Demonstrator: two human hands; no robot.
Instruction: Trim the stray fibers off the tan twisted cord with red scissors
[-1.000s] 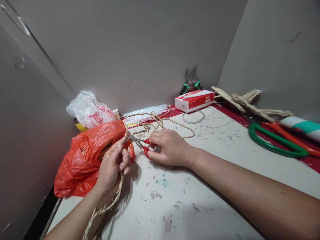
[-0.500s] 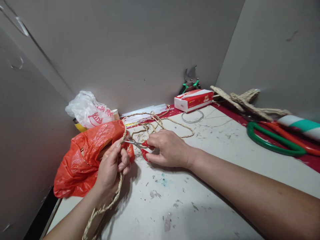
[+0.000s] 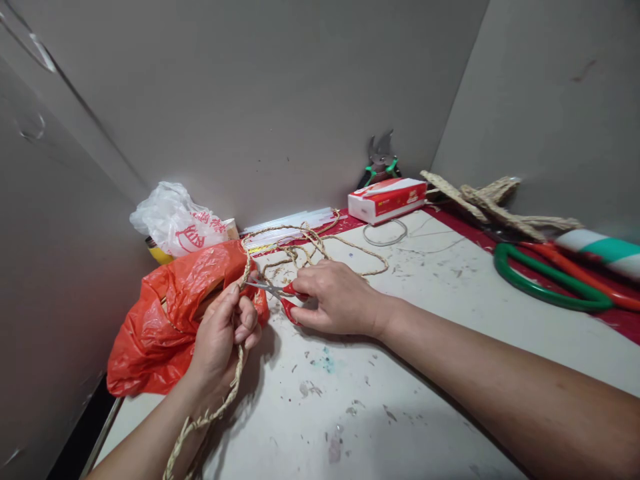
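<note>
The left hand [image 3: 225, 328] is pinching a thin, straw-coloured braided cord [image 3: 224, 403] between thumb and fingers, the other fingers curling in toward the palm. The cord is running down from that hand past the forearm to the bottom edge of the view, with short frayed ends sticking out of it, and is also rising above the fingertips, arching over to the right and lying in loose loops on the white, stained tabletop [image 3: 350, 400]. The right hand [image 3: 335, 297] is holding a pair of small scissors with red plastic handles and thin metal blades [image 3: 274, 289], fingers and thumb at the handles, which are standing apart. The blade tips are pointing left and reaching the cord just above the left fingertips; whether they are touching it is too small to tell. A crumpled orange-red plastic bag [image 3: 155, 333] is lying just beside the left hand, and a crumpled white plastic bag with red print [image 3: 175, 220] is resting behind it. Clear, thin plastic sticks [image 3: 285, 229] are lying along the back, near a red and white cardboard tissue box [image 3: 387, 202]. Green and black-handled pruning shears [image 3: 381, 160] are leaning on the grey wall [image 3: 280, 100] behind the box, and a thin grey wire coil [image 3: 385, 233] is lying in front. At the right, dry pale plant-fibre strips [image 3: 490, 200] are lying near a large green plastic handle loop [image 3: 550, 283].
</note>
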